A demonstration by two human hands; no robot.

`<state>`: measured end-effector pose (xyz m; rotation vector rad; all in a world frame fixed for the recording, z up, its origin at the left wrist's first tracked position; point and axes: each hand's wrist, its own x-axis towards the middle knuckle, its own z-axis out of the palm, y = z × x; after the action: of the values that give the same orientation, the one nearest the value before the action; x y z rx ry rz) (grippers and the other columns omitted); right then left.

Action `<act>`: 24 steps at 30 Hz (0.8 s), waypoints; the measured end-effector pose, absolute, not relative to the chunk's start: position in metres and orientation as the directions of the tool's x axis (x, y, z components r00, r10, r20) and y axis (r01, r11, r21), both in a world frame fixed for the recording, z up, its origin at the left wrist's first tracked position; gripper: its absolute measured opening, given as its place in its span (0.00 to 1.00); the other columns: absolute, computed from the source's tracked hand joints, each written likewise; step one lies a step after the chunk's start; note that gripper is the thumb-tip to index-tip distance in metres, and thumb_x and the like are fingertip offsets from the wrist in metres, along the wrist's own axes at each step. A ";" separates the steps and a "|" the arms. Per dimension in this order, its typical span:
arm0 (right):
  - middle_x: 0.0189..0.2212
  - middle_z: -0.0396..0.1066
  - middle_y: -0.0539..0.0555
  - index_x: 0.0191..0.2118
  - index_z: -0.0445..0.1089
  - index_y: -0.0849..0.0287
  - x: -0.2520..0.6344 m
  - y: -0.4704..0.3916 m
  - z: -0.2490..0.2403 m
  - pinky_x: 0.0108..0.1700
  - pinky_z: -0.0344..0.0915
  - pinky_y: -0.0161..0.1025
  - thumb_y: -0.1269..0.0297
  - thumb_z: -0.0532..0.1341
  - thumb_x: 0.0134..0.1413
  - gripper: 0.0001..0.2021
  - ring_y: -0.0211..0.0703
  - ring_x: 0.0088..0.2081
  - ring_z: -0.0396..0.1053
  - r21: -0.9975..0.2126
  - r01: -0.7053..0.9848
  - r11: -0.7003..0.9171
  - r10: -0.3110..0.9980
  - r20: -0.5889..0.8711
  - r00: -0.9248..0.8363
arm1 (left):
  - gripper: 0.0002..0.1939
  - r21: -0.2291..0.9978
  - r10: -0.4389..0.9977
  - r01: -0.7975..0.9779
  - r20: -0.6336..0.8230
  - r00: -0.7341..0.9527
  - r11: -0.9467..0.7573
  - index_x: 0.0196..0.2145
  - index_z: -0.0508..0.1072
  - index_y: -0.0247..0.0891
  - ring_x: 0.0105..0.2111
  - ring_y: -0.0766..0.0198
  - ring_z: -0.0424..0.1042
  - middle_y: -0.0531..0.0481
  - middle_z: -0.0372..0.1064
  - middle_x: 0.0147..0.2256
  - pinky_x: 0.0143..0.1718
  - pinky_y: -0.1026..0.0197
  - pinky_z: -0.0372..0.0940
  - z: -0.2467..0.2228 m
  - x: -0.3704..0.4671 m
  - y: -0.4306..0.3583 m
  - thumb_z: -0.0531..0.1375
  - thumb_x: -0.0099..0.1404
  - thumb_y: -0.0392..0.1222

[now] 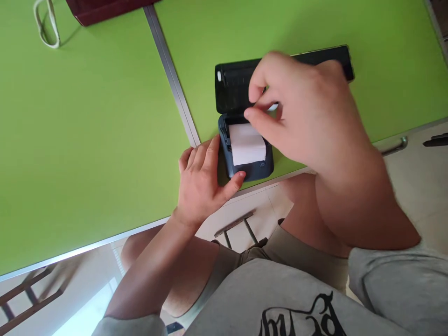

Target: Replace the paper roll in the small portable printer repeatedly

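Note:
A small dark blue printer (254, 172) stands near the table's front edge with its black lid (233, 88) swung open to the back. White paper (248, 144) lies in its compartment, the loose end toward the front. My left hand (203, 179) rests against the printer's left side, fingers on the table and thumb at the front corner. Above the printer's right side and lid hovers my right hand (297, 102), thumb and fingers drawn together; whether anything is between the fingertips is too small to tell.
Behind my right hand lies a black phone (343, 58). A dark red object (101, 11) and a white cord loop (49, 28) are at the back left of the green table (87, 140). A metal strip (173, 77) crosses the tabletop.

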<state>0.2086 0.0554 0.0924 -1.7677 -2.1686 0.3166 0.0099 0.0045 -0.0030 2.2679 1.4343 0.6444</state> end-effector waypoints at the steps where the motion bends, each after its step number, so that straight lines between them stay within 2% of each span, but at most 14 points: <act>1: 0.32 0.77 0.51 0.40 0.68 0.52 0.206 0.057 0.092 0.35 0.51 0.42 0.69 0.62 0.59 0.05 0.48 0.32 0.71 -0.327 0.923 0.201 0.979 0.056 -0.194 | 0.46 0.539 0.909 0.736 0.179 0.375 -0.410 0.67 0.65 0.32 0.58 0.43 0.72 0.33 0.74 0.58 0.64 0.40 0.58 -0.003 0.010 0.004 0.44 0.72 0.75; 5: 0.27 0.70 0.52 0.38 0.71 0.52 0.202 0.065 0.085 0.31 0.42 0.41 0.71 0.65 0.56 0.07 0.43 0.26 0.61 -0.212 0.944 0.251 0.962 -0.055 -0.268 | 0.45 0.546 0.908 0.728 0.185 0.377 -0.414 0.68 0.64 0.33 0.59 0.43 0.72 0.33 0.74 0.58 0.64 0.40 0.58 -0.005 0.010 0.004 0.45 0.73 0.75; 9: 0.24 0.63 0.50 0.38 0.73 0.51 0.203 0.070 0.081 0.30 0.40 0.41 0.74 0.67 0.52 0.10 0.38 0.23 0.55 -0.166 0.939 0.302 0.933 -0.153 -0.327 | 0.45 0.551 0.907 0.725 0.179 0.381 -0.413 0.68 0.65 0.34 0.59 0.43 0.72 0.33 0.74 0.58 0.64 0.39 0.58 -0.004 0.009 0.004 0.44 0.72 0.75; 13: 0.26 0.69 0.52 0.42 0.75 0.51 0.203 0.071 0.077 0.29 0.41 0.42 0.68 0.65 0.57 0.08 0.39 0.24 0.54 -0.160 0.911 0.381 0.912 -0.098 -0.398 | 0.46 0.547 0.900 0.721 0.180 0.396 -0.426 0.68 0.64 0.31 0.59 0.43 0.72 0.32 0.74 0.58 0.65 0.40 0.58 -0.003 0.008 0.004 0.44 0.73 0.74; 16: 0.29 0.72 0.52 0.46 0.76 0.51 0.205 0.073 0.078 0.28 0.42 0.41 0.68 0.68 0.52 0.14 0.40 0.25 0.57 -0.163 0.905 0.392 0.908 -0.090 -0.410 | 0.47 0.547 0.899 0.719 0.180 0.399 -0.429 0.68 0.65 0.29 0.60 0.43 0.72 0.31 0.74 0.59 0.65 0.40 0.58 -0.003 0.008 0.004 0.44 0.73 0.74; 18: 0.30 0.74 0.50 0.48 0.76 0.51 0.212 0.073 0.081 0.28 0.46 0.39 0.72 0.70 0.44 0.22 0.39 0.26 0.61 -0.235 0.896 0.376 0.911 -0.085 -0.404 | 0.47 0.550 0.901 0.720 0.171 0.399 -0.423 0.68 0.64 0.30 0.60 0.43 0.71 0.32 0.73 0.60 0.65 0.40 0.58 -0.004 0.008 0.004 0.43 0.73 0.74; 20: 0.34 0.77 0.50 0.48 0.76 0.52 0.223 0.074 0.087 0.30 0.53 0.39 0.75 0.68 0.40 0.24 0.38 0.28 0.65 -0.405 0.832 0.380 0.899 -0.050 -0.435 | 0.46 0.549 0.902 0.723 0.165 0.398 -0.419 0.68 0.64 0.31 0.61 0.43 0.71 0.32 0.73 0.60 0.66 0.39 0.57 -0.004 0.008 0.004 0.43 0.73 0.74; 22: 0.41 0.78 0.50 0.48 0.75 0.53 0.239 0.075 0.091 0.32 0.59 0.40 0.72 0.66 0.43 0.22 0.37 0.30 0.67 -0.638 0.651 0.413 0.873 0.074 -0.481 | 0.46 0.548 0.904 0.725 0.166 0.394 -0.417 0.68 0.64 0.32 0.61 0.44 0.71 0.32 0.73 0.60 0.66 0.40 0.57 -0.005 0.009 0.004 0.43 0.73 0.74; 24: 0.45 0.77 0.51 0.48 0.74 0.52 0.257 0.078 0.091 0.30 0.59 0.40 0.61 0.64 0.47 0.19 0.37 0.32 0.65 -0.781 0.425 0.458 0.875 0.313 -0.369 | 0.46 0.550 0.904 0.724 0.169 0.393 -0.418 0.68 0.64 0.32 0.60 0.44 0.71 0.33 0.73 0.59 0.66 0.40 0.57 -0.004 0.009 0.004 0.44 0.73 0.74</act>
<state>0.2570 0.0784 0.0909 -1.0836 -1.9734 0.7801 0.0088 0.0037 -0.0045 2.2681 1.4040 0.6353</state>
